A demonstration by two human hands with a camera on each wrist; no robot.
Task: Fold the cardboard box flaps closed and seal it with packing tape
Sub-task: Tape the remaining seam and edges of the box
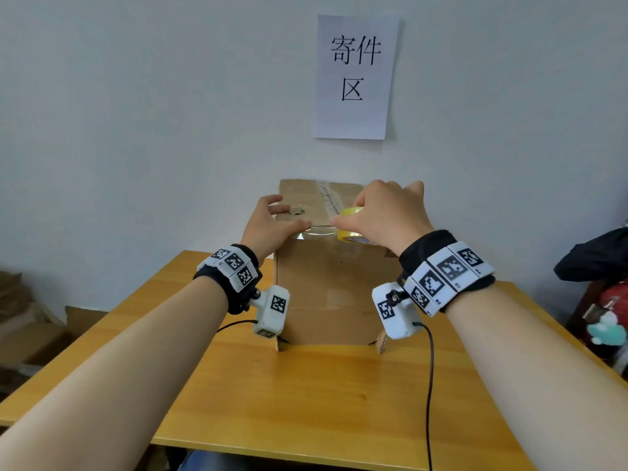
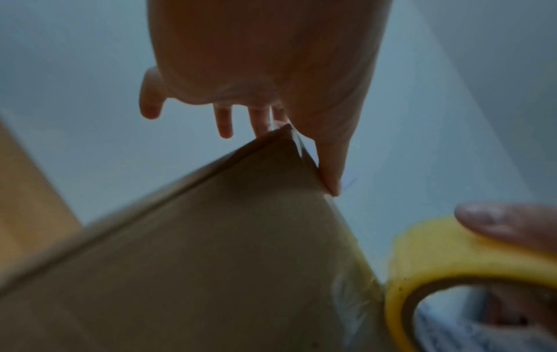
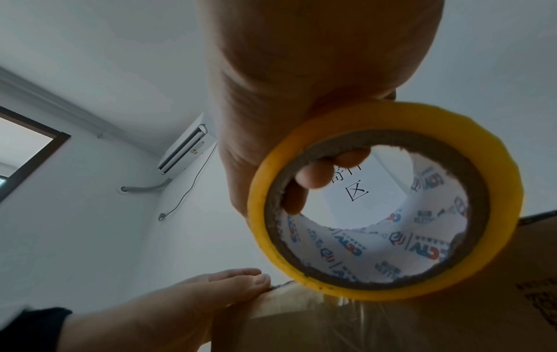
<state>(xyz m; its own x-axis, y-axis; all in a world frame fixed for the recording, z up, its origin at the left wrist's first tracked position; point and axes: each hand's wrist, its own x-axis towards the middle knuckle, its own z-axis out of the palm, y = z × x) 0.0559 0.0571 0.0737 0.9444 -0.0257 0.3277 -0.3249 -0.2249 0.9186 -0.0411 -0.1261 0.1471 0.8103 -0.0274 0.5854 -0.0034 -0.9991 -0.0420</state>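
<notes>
A tall brown cardboard box (image 1: 326, 294) stands on the wooden table (image 1: 306, 402) with its top flaps folded down. A clear tape strip (image 1: 328, 197) runs along the top seam. My right hand (image 1: 380, 215) grips a yellow roll of packing tape (image 1: 351, 224) at the box's near top edge, fingers hooked through its core (image 3: 316, 176). Clear tape stretches from the roll (image 3: 386, 200) down the front face (image 3: 346, 316). My left hand (image 1: 272, 222) lies on the box's top left corner, thumb (image 2: 328, 162) pressing the near edge beside the tape.
A white paper sign (image 1: 355, 76) hangs on the wall behind the box. Dark clothing and bags (image 1: 598, 283) sit at the right of the table. Stacked cardboard (image 1: 20, 321) lies on the floor at the left. An air conditioner (image 3: 184, 147) hangs on the wall.
</notes>
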